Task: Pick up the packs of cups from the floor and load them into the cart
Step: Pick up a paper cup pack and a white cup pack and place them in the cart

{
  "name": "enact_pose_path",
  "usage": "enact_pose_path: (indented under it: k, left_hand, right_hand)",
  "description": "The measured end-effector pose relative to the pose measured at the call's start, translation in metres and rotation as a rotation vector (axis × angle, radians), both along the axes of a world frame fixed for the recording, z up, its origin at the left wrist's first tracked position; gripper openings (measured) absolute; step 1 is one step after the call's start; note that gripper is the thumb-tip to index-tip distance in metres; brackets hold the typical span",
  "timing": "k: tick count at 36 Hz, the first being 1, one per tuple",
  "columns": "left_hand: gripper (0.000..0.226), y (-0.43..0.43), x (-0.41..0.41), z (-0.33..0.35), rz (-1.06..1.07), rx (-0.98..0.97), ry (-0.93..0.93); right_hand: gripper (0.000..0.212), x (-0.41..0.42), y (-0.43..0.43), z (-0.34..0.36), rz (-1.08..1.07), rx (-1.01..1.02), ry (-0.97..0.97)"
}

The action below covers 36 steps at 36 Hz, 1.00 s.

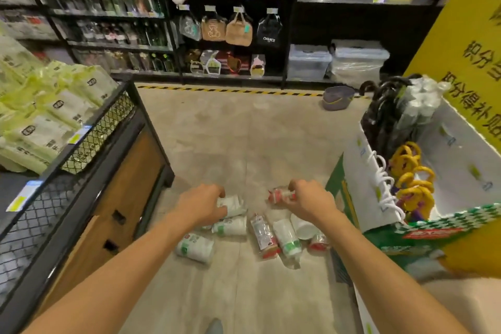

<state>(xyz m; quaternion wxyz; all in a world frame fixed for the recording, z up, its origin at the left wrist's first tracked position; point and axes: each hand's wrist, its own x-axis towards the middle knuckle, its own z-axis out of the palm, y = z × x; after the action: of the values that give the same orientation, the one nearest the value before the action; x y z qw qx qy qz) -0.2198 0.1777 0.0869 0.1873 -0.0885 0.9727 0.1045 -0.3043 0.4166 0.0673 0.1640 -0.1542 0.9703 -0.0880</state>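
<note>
Plastic-wrapped packs of cups (261,236) are lying on the floor (244,144); left hand (202,205) is gripping a white pack (233,205), right hand (309,199) a red one (279,195).

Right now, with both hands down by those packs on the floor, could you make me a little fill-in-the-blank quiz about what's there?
1. The right hand closes its fingers on a clear cup pack with ____ print.
2. The left hand rests on a ____ cup pack with green print.
3. The other plastic-wrapped cup packs lie on the grey ____.

Missing words: red; white; floor
</note>
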Motion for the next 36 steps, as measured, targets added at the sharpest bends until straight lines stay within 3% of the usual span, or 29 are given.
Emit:
enact_pose_path:
  k: [3,7,13,21,24,31,36]
  left_hand:
    - [0.046,-0.004,-0.039,-0.028,-0.034,0.063,-0.049]
    - [0.044,0.003,-0.083,-0.061,-0.026,0.139,-0.113]
    - [0.044,0.03,-0.146,-0.112,-0.016,0.203,-0.199]
    - [0.044,0.07,-0.234,-0.21,0.213,0.306,-0.274]
    - [0.05,0.082,-0.263,-0.264,0.337,0.375,-0.271]
    - [0.078,0.088,-0.31,-0.428,0.634,0.523,-0.344]
    - [0.064,0.077,-0.339,-0.574,0.799,0.623,-0.324]
  right_hand:
    - [0.028,-0.02,0.007,-0.017,-0.087,0.009,-0.031]
    - [0.039,-0.043,0.023,-0.043,-0.188,0.022,-0.089]
    - [0.039,-0.092,0.043,-0.099,-0.235,0.033,-0.19]
    - [0.046,-0.185,0.063,-0.212,-0.224,0.001,-0.31]
    - [0.043,-0.213,0.069,-0.269,-0.263,-0.025,-0.379]
    - [0.058,-0.253,0.059,-0.435,-0.308,-0.042,-0.565]
    - [0.069,-0.279,0.038,-0.567,-0.379,-0.085,-0.628]
